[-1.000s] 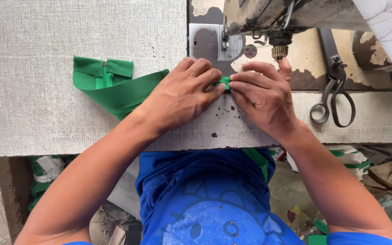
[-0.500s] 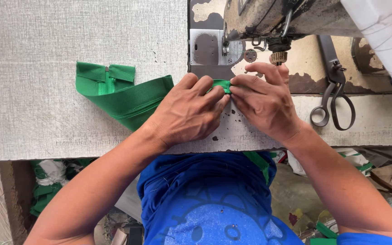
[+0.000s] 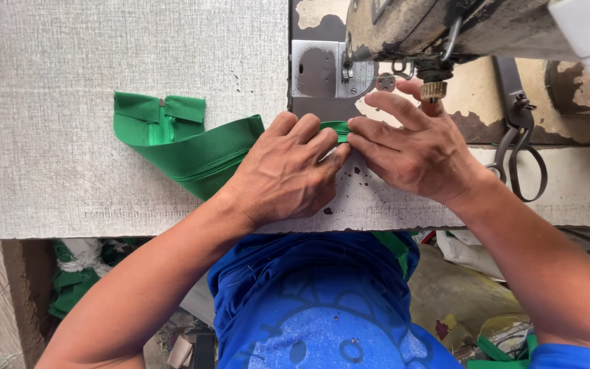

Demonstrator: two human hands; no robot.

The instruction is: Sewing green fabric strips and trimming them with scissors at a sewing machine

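Item 1, green strap (image 3: 199,154): a folded band of green webbing lying flat on the worktop (image 3: 49,102), its free end doubled over to the far left of the left hand, its working end drawn between both hands just in front of the sewing machine's metal plate (image 3: 315,72).

Item 2, left hand (image 3: 285,174): palm down on the strap, fingers curled, the fingertips pinching the narrow green tip against the right hand's fingers.

Item 3, right hand (image 3: 414,147): fingers spread, the lower ones pressing the same green tip from the other side, the upper ones lifted toward the presser foot (image 3: 347,68).

Handling note (judgement): the fold looks best kept tight and square, both hands holding the tip flat on the worktop and level with the plate, edges aligned so the layers do not slip. Fingertips are better kept to the sides of the foot, not under it.

Item 4, scissors (image 3: 520,147): dark, worn, lying to the right of the right hand, well apart from the strap.

Item 5, sewing machine head (image 3: 445,27): overhangs just beyond the right hand; a small knurled knob (image 3: 436,90) sits touching or just above the raised fingers, which crowds the approach.

Item 6, green scraps (image 3: 69,287): below the worktop edge, near the left forearm, out of the way.
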